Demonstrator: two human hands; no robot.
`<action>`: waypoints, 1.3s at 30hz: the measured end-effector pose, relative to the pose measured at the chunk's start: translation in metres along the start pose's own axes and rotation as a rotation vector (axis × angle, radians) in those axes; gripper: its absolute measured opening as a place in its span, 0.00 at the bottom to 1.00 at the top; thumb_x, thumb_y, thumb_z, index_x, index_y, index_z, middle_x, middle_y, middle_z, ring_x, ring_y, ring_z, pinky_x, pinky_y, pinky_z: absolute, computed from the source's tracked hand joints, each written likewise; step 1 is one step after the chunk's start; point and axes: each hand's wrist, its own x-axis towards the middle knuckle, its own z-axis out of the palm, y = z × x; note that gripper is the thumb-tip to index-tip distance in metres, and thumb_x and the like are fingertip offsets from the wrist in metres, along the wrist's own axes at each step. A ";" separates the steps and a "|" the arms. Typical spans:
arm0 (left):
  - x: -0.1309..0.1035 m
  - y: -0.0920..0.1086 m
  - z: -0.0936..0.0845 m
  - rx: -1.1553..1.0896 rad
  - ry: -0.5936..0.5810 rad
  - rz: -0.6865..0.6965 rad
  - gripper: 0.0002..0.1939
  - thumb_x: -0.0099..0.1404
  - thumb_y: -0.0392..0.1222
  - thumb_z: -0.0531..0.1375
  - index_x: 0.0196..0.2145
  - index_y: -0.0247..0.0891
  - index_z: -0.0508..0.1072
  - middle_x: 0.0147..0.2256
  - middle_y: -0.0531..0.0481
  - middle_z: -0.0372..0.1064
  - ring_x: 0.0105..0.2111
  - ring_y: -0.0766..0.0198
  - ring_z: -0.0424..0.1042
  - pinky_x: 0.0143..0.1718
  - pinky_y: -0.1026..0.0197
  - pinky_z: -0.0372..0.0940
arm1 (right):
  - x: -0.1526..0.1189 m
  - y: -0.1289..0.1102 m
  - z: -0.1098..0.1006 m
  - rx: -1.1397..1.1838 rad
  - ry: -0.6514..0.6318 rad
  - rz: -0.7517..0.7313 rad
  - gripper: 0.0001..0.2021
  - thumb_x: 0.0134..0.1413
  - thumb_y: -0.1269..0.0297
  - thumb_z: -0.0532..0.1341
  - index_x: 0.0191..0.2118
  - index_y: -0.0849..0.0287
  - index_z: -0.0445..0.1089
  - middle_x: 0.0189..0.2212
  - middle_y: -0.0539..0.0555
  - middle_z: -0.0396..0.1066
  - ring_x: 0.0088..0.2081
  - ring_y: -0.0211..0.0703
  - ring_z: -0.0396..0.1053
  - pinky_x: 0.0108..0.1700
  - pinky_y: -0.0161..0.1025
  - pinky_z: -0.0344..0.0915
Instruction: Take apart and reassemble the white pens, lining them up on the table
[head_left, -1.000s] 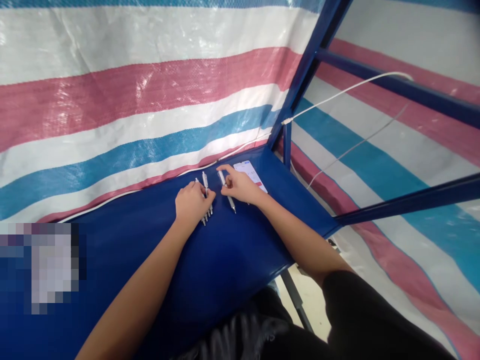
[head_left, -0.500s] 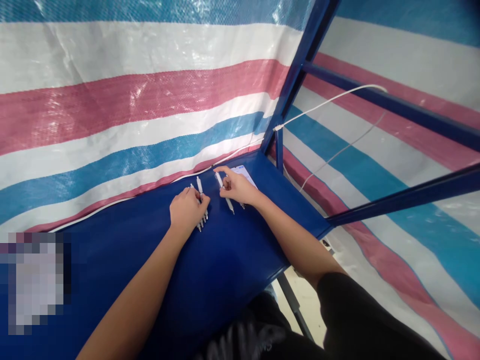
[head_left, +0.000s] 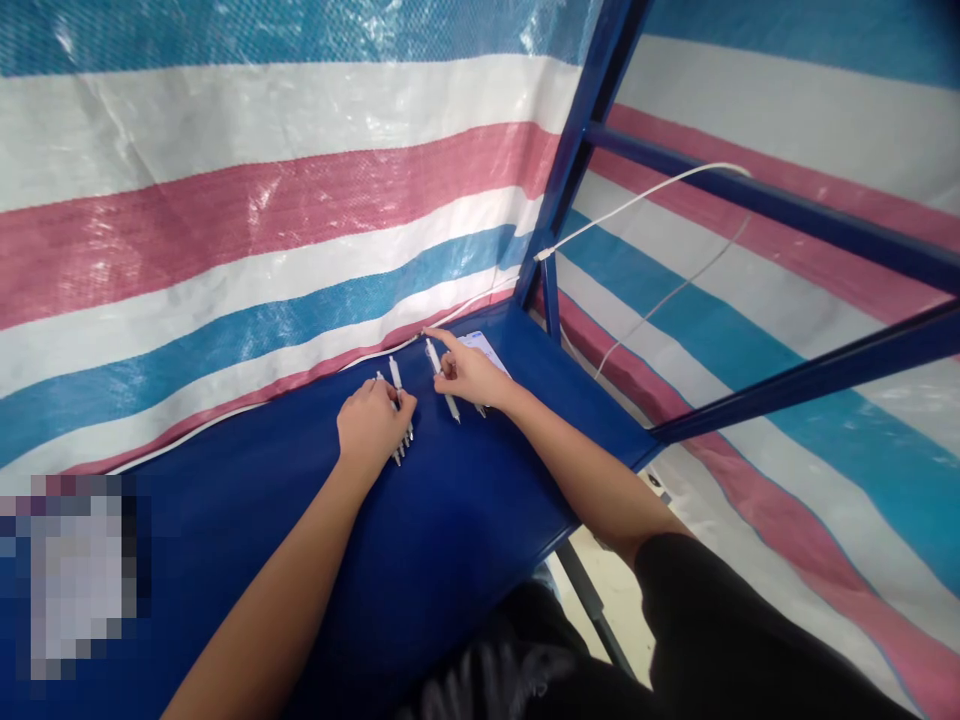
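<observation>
My left hand [head_left: 371, 418] rests on the blue table with its fingers curled round several white pens. One white pen [head_left: 396, 372] stands out from the group beyond the thumb, and the tips show below the fingers. To the right, my right hand [head_left: 474, 374] is over another white pen [head_left: 452, 406], its index finger stretched out past the pen's top end and its thumb apart beside the barrel. At least one more pen tip [head_left: 481, 410] shows under that hand. A white card or sheet with print [head_left: 486, 348] lies partly hidden behind it.
The blue table [head_left: 450, 510] meets a striped plastic sheet [head_left: 285, 190] at the back, where a white cable [head_left: 367, 356] runs. A blue metal frame [head_left: 555, 190] rises at the right corner, with a cable [head_left: 645, 200] hanging over its bar. A blurred pale object [head_left: 79, 580] is at left.
The view has shifted slightly. My right index finger has straightened and lifted away from the pen's top end. My left hand stays at its pens.
</observation>
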 end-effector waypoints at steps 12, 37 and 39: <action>0.005 -0.003 0.002 -0.442 0.094 0.022 0.10 0.67 0.46 0.61 0.29 0.42 0.69 0.27 0.51 0.70 0.27 0.60 0.70 0.31 0.58 0.58 | -0.002 -0.007 0.012 -0.020 -0.029 0.022 0.32 0.59 0.73 0.64 0.69 0.63 0.65 0.24 0.39 0.63 0.27 0.37 0.65 0.36 0.34 0.62; 0.013 -0.017 -0.023 -1.572 -0.186 -0.190 0.21 0.53 0.44 0.80 0.39 0.38 0.76 0.34 0.52 0.79 0.22 0.70 0.73 0.24 0.66 0.69 | -0.021 -0.042 0.033 -0.039 -0.117 0.035 0.21 0.80 0.49 0.54 0.35 0.56 0.66 0.26 0.47 0.66 0.31 0.41 0.66 0.37 0.38 0.56; 0.011 -0.018 -0.025 -1.570 -0.225 -0.154 0.20 0.56 0.48 0.79 0.40 0.38 0.78 0.37 0.47 0.82 0.24 0.69 0.74 0.27 0.65 0.71 | -0.019 -0.037 0.035 0.071 -0.151 0.021 0.24 0.80 0.47 0.52 0.31 0.56 0.63 0.25 0.47 0.63 0.30 0.39 0.63 0.36 0.38 0.56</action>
